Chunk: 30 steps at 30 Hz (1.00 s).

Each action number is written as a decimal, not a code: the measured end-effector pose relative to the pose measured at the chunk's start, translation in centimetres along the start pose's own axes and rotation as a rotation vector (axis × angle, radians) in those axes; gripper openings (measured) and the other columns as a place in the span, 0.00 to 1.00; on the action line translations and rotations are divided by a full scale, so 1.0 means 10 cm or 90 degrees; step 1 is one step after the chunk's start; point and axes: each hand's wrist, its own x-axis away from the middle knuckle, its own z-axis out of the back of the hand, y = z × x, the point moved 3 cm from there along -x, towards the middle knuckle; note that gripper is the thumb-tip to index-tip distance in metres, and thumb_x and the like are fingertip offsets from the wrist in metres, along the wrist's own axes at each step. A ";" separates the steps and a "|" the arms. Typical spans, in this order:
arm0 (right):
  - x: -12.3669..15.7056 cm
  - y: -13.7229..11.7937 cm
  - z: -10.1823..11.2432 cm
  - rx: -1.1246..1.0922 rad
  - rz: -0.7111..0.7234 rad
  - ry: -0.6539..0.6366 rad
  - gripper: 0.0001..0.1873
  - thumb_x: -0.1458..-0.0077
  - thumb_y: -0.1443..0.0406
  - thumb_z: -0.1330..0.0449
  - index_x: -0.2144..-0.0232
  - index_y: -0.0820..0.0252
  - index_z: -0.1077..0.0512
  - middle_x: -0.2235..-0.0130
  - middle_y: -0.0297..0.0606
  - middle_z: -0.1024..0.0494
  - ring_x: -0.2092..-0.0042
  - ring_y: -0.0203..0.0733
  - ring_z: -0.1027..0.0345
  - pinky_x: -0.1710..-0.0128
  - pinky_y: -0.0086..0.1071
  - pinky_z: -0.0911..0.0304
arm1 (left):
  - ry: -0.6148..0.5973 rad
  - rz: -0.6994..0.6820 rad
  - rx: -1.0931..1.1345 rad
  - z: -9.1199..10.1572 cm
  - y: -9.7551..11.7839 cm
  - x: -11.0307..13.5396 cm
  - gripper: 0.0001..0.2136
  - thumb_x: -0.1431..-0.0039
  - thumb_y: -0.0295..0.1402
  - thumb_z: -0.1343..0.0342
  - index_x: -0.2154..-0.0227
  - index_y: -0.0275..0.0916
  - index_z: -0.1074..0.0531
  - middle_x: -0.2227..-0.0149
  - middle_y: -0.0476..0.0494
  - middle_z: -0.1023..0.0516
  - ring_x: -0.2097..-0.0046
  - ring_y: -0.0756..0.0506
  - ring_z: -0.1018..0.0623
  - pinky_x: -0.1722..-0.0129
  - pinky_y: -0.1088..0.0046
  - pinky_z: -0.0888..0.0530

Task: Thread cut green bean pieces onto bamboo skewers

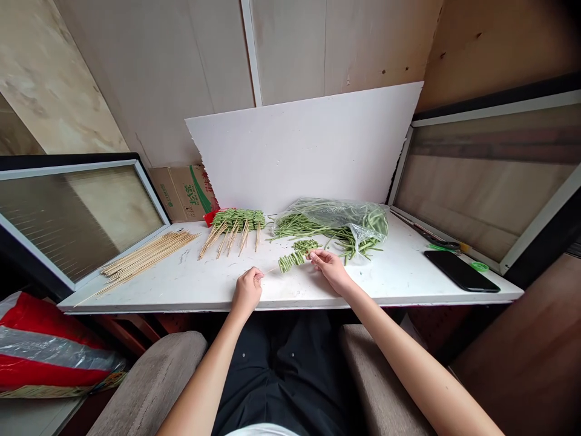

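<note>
My left hand [248, 290] is closed around the bare end of a thin bamboo skewer. Short cut pieces of green bean [290, 261] are threaded side by side on the skewer, just above the tabletop. At its far end, my right hand [330, 270] is closed in a pinch on what looks like a bean piece, mostly hidden by the fingertips. Right behind lies a small pile of cut bean pieces [305, 244]. Long green beans [299, 225] spill from a clear plastic bag [370, 221] farther back.
Finished bean skewers [238, 219] are stacked at the back left, sticks toward me. Loose bamboo skewers [147, 257] lie at the left of the white table [190, 290]. A black phone [460, 270], a green ring [479, 266] and dark-handled scissors [442, 242] are at right. A white board [304, 151] stands behind.
</note>
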 end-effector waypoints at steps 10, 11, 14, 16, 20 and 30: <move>0.02 -0.05 -0.02 0.004 -0.013 0.004 0.27 0.48 0.42 0.32 0.59 0.57 0.19 0.56 0.43 0.17 0.56 0.46 0.25 0.63 0.33 0.33 | 0.015 0.010 0.010 0.01 0.02 0.00 0.11 0.38 0.21 0.51 0.67 0.41 0.26 0.65 0.43 0.17 0.61 0.43 0.19 0.63 0.72 0.27; 0.02 -0.05 -0.01 0.006 -0.012 0.002 0.27 0.47 0.42 0.32 0.59 0.57 0.19 0.56 0.44 0.17 0.56 0.46 0.25 0.63 0.33 0.33 | 0.014 0.011 0.010 0.02 0.02 0.00 0.11 0.38 0.21 0.51 0.67 0.41 0.25 0.65 0.43 0.17 0.61 0.43 0.19 0.63 0.72 0.27; 0.01 -0.03 -0.01 0.005 -0.008 0.002 0.27 0.47 0.42 0.32 0.59 0.57 0.19 0.55 0.44 0.17 0.55 0.47 0.25 0.63 0.33 0.33 | 0.008 0.009 0.010 0.02 0.03 0.00 0.11 0.39 0.21 0.51 0.67 0.41 0.25 0.65 0.43 0.17 0.61 0.43 0.19 0.62 0.72 0.27; 0.01 -0.02 0.00 -0.002 -0.010 0.004 0.27 0.48 0.43 0.31 0.59 0.57 0.19 0.55 0.44 0.17 0.55 0.47 0.25 0.63 0.34 0.33 | 0.006 0.007 0.010 0.02 0.03 0.00 0.11 0.39 0.21 0.51 0.67 0.41 0.25 0.65 0.43 0.17 0.61 0.43 0.18 0.62 0.72 0.27; 0.01 -0.02 -0.01 -0.009 -0.014 0.003 0.26 0.48 0.44 0.30 0.58 0.57 0.19 0.55 0.44 0.17 0.55 0.48 0.25 0.63 0.33 0.33 | 0.013 0.014 0.006 0.01 0.02 0.00 0.11 0.39 0.20 0.51 0.67 0.41 0.25 0.64 0.43 0.16 0.61 0.43 0.19 0.62 0.71 0.27; 0.01 -0.04 -0.01 0.007 -0.023 0.010 0.26 0.48 0.44 0.31 0.58 0.57 0.19 0.55 0.44 0.17 0.56 0.47 0.25 0.63 0.34 0.32 | 0.005 0.021 0.006 0.02 0.03 0.00 0.11 0.39 0.20 0.50 0.67 0.41 0.25 0.64 0.43 0.16 0.61 0.43 0.19 0.62 0.72 0.27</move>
